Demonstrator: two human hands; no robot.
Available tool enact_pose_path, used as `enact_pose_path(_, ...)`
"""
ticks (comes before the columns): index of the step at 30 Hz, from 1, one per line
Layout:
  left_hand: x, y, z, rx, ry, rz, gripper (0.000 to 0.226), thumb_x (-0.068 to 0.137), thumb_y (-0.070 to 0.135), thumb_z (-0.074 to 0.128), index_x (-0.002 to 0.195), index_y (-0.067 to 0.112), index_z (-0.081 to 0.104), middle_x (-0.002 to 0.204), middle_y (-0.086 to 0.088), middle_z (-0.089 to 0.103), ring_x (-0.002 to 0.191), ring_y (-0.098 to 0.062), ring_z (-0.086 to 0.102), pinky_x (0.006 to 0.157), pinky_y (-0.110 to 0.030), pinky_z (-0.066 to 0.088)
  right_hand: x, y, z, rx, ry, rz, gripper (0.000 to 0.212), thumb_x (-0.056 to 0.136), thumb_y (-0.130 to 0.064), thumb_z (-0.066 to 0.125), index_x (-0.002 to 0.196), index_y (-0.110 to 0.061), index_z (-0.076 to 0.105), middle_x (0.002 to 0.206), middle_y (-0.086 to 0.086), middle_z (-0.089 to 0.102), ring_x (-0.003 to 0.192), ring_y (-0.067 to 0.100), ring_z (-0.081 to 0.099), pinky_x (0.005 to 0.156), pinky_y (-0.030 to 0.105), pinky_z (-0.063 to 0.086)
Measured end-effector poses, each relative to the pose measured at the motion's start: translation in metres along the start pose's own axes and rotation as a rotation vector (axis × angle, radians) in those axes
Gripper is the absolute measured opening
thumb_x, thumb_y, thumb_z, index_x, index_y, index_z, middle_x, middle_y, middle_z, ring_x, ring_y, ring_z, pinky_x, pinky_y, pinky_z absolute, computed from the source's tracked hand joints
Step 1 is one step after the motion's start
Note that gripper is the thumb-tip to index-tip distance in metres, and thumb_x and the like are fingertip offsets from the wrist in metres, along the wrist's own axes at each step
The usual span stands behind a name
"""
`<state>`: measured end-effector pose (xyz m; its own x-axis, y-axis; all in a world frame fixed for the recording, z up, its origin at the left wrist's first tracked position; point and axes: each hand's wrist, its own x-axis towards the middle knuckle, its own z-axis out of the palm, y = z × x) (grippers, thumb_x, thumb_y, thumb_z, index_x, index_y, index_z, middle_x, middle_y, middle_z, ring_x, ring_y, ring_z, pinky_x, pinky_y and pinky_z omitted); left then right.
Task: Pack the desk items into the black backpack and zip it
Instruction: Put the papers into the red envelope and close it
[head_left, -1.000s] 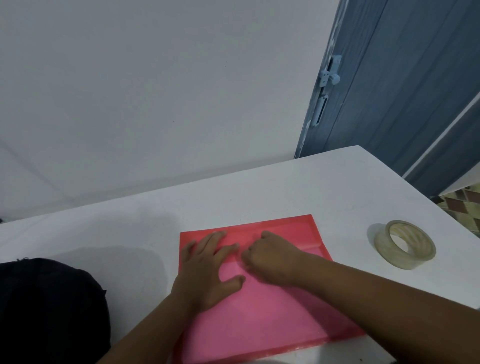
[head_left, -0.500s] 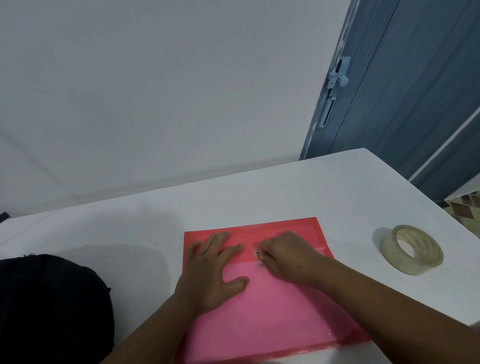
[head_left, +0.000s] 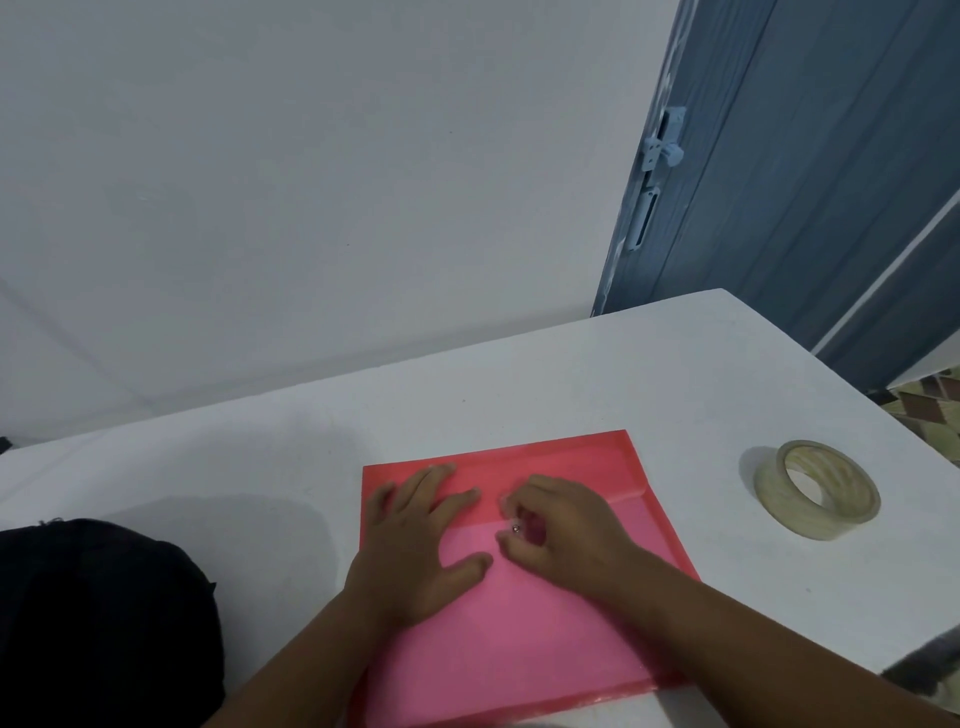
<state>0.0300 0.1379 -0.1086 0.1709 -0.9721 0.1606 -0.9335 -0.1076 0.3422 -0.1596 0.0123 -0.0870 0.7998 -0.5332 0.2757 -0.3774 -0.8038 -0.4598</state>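
The pink plastic document folder (head_left: 519, 613) is lying flat on the white desk (head_left: 571, 374), its flap folded down at the edge farthest from the person, while both bare hands are working on it. The left hand (head_left: 415, 540) is lying flat with fingers spread and gripping nothing, pressing on the folder's left half and the lower edge of the flap. The right hand (head_left: 566, 525) is curling its fingers and thumb around the small metal snap (head_left: 516, 529) at the middle of the flap edge, apparently pinching it; whether the snap is already fastened cannot be told.

Judging from this, the step in hand is closing the folder before packing. Doing it well is likely calling for the flat hand to be holding the flap square and still, while the pinching fingers are lining up the two snap halves and pressing straight down, not sideways, so the thin plastic is not buckling.

The black backpack (head_left: 104, 623) is sitting just left of the folder at the desk's near edge; its opening and zip are not showing. A roll of clear tape (head_left: 818, 491) is standing well to the right of the folder, not yet packed. Nothing is lying between the folder and the backpack. A blue door (head_left: 805, 171) is standing beyond the folder, past the desk's far right corner.
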Motion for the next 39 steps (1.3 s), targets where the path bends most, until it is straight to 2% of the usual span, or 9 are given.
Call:
enact_pose_path(7,-0.001,-0.003,0.004,0.001,0.025,0.016,0.070,0.078,0.075,0.054,0.140,0.042,0.052,0.159,0.006,0.038,0.147,-0.013,0.031,0.115,-0.039,0.012,0.004,-0.014,0.014,-0.155,0.108,0.082,0.018,0.064,-0.030,0.068,0.061,-0.024,0.051,0.060,-0.008,0.050,0.050,0.015,0.047,0.049,0.024,0.029)
enact_pose_path(11,-0.001,-0.002,0.000,-0.012,-0.008,0.013,0.072,0.080,0.076,0.048,0.144,0.045,0.046,0.163,0.008,0.028,0.151,-0.010,0.022,0.118,-0.043,0.009,0.008,-0.022,0.023,-0.291,0.096,0.148,0.023,0.055,-0.028,0.072,0.061,-0.022,0.051,0.058,-0.007,0.050,0.042,0.018,0.047,0.043,0.022,0.019)
enact_pose_path(14,-0.002,-0.002,-0.001,-0.014,-0.021,0.011,0.073,0.080,0.077,0.046,0.146,0.046,0.042,0.164,0.009,0.024,0.152,-0.009,0.017,0.119,-0.043,0.006,0.007,-0.022,0.024,-0.307,0.105,0.149,0.014,0.064,-0.031,0.063,0.064,-0.022,0.052,0.060,-0.008,0.049,0.041,0.016,0.045,0.041,0.021,0.005)
enact_pose_path(19,-0.001,-0.003,0.002,0.003,0.010,0.015,0.072,0.078,0.076,0.051,0.142,0.044,0.050,0.161,0.007,0.034,0.149,-0.011,0.028,0.116,-0.040,0.009,0.001,-0.017,0.016,-0.092,0.159,0.284,0.021,0.086,-0.033,0.060,0.068,-0.023,0.055,0.064,-0.009,0.056,0.054,0.010,0.049,0.049,0.027,0.035)
enact_pose_path(25,0.000,-0.002,0.000,-0.008,0.007,0.014,0.073,0.077,0.077,0.051,0.143,0.045,0.048,0.161,0.010,0.031,0.150,-0.009,0.024,0.118,-0.040,0.008,-0.009,-0.004,-0.007,0.399,0.047,0.282,0.017,0.086,-0.023,0.071,0.080,-0.037,0.065,0.075,-0.015,0.069,0.062,0.006,0.062,0.059,0.018,0.048)
enact_pose_path(28,-0.001,-0.003,0.002,0.000,0.005,0.020,0.073,0.077,0.076,0.052,0.143,0.044,0.049,0.161,0.009,0.032,0.149,-0.010,0.026,0.118,-0.041,0.009,-0.016,-0.005,-0.003,0.224,0.002,0.171,0.020,0.075,-0.033,0.077,0.093,-0.033,0.068,0.073,-0.024,0.055,0.063,0.000,0.055,0.060,0.008,0.039)
enact_pose_path(30,-0.001,-0.004,0.003,-0.002,0.011,0.025,0.072,0.077,0.074,0.054,0.142,0.043,0.050,0.160,0.008,0.035,0.148,-0.012,0.030,0.117,-0.043,0.012,-0.013,-0.008,0.002,0.101,0.008,0.171,0.018,0.074,-0.040,0.073,0.086,-0.031,0.063,0.070,-0.025,0.047,0.063,-0.004,0.049,0.059,0.007,0.033)
enact_pose_path(35,-0.002,-0.007,0.006,-0.033,0.044,0.049,0.069,0.078,0.071,0.057,0.141,0.042,0.049,0.156,0.003,0.043,0.144,-0.018,0.039,0.113,-0.049,0.023,0.001,-0.022,0.017,-0.123,0.055,0.211,0.013,0.072,-0.032,0.062,0.072,-0.028,0.050,0.074,-0.010,0.050,0.056,0.010,0.043,0.046,0.024,0.028)
enact_pose_path(39,-0.001,-0.008,0.005,-0.027,0.025,0.043,0.071,0.078,0.071,0.057,0.143,0.044,0.047,0.158,0.005,0.040,0.146,-0.017,0.037,0.114,-0.048,0.022,0.010,-0.030,0.023,-0.190,0.018,0.244,0.013,0.074,-0.028,0.062,0.082,-0.022,0.054,0.084,-0.004,0.052,0.058,0.019,0.049,0.046,0.027,0.024)
